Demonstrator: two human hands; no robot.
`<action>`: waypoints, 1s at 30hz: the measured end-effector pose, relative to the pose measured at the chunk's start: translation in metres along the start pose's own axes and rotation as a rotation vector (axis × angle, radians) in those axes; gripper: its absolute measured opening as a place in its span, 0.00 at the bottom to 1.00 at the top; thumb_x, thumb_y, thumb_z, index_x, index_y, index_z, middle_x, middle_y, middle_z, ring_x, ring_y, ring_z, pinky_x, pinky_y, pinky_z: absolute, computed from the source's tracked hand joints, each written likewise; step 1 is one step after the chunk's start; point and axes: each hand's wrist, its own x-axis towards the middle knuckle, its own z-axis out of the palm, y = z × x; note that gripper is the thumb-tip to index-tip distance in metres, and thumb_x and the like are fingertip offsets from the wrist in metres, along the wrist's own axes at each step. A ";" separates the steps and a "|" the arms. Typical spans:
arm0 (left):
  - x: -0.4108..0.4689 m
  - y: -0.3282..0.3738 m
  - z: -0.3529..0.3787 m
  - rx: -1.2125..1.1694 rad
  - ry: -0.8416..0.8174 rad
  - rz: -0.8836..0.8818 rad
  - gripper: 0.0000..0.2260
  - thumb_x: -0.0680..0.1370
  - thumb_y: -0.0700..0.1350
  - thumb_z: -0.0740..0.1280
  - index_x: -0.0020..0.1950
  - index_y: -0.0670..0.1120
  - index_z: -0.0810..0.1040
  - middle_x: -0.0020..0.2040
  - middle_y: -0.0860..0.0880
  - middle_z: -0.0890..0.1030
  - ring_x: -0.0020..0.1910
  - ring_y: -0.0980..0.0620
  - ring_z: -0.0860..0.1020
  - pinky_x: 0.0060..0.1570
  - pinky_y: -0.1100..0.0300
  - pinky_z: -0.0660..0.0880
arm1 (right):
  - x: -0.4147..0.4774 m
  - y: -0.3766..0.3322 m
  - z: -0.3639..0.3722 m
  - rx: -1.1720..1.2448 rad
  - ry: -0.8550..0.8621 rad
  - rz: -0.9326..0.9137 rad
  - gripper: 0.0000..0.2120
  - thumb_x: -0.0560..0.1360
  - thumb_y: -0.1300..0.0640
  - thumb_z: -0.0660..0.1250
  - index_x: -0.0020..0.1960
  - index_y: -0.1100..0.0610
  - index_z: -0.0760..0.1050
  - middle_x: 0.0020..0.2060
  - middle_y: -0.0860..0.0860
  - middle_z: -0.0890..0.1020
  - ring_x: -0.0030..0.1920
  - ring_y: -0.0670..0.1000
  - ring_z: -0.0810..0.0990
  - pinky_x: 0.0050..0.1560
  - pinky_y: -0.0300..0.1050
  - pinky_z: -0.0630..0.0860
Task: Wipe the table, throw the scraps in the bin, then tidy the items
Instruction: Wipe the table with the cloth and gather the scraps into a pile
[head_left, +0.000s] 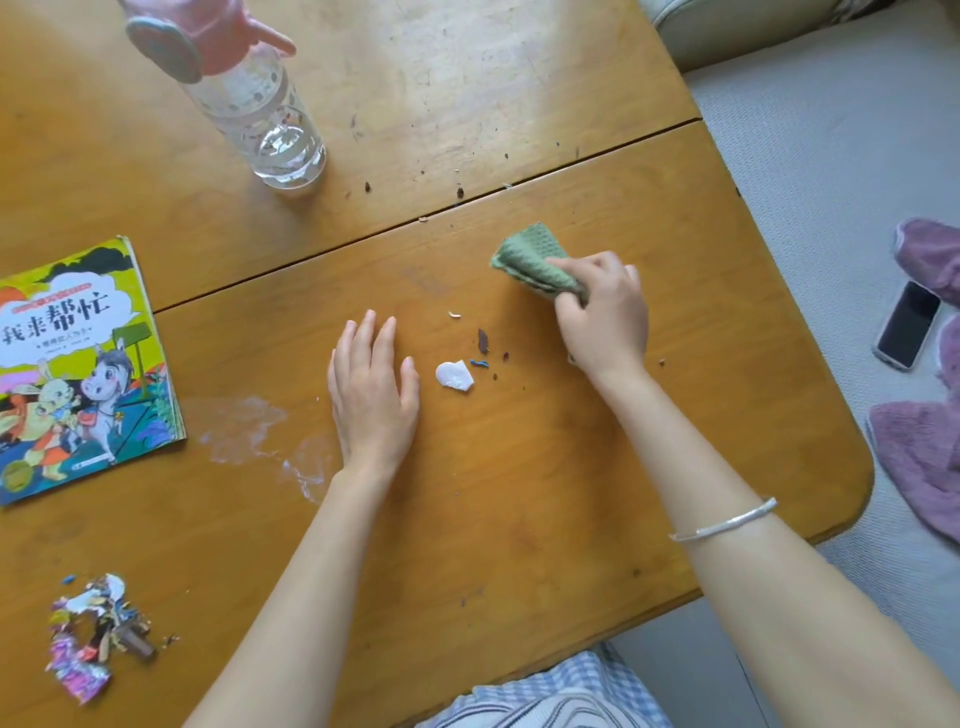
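Now: wiping the table (519, 493).
Right hand (602, 312) grips a bunched green waffle cloth (530, 260), centre right; left hand (371, 384) lies flat, fingers straight, beside scraps (467, 364).

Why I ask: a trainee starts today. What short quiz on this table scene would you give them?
1. True or false: the right hand grips the green cloth.
2. Where does the picture book lie? A: left of the left hand. B: right of the right hand. C: between the hands.
3. Fill in: the white scrap lies on the table between the two ____.

Key: 1 true; 2 A; 3 hands.
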 end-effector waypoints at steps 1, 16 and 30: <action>-0.003 -0.001 0.000 -0.006 0.003 -0.003 0.19 0.78 0.41 0.60 0.68 0.41 0.68 0.72 0.43 0.66 0.73 0.44 0.60 0.71 0.46 0.57 | 0.003 0.002 0.000 -0.019 -0.013 0.028 0.21 0.72 0.65 0.57 0.61 0.51 0.76 0.54 0.53 0.77 0.56 0.56 0.69 0.47 0.39 0.64; -0.039 -0.045 -0.022 -0.034 0.216 -0.092 0.14 0.74 0.39 0.56 0.55 0.41 0.77 0.56 0.42 0.79 0.58 0.42 0.74 0.59 0.53 0.66 | -0.071 -0.040 0.050 -0.021 -0.329 -0.247 0.19 0.72 0.64 0.59 0.60 0.51 0.76 0.53 0.53 0.77 0.56 0.54 0.70 0.45 0.44 0.69; -0.064 -0.093 -0.039 -0.048 0.227 -0.133 0.18 0.73 0.43 0.53 0.55 0.41 0.77 0.55 0.41 0.80 0.57 0.39 0.75 0.58 0.58 0.62 | -0.118 -0.073 0.095 -0.065 -0.361 -0.225 0.20 0.72 0.62 0.60 0.63 0.51 0.73 0.56 0.53 0.75 0.57 0.56 0.69 0.51 0.48 0.71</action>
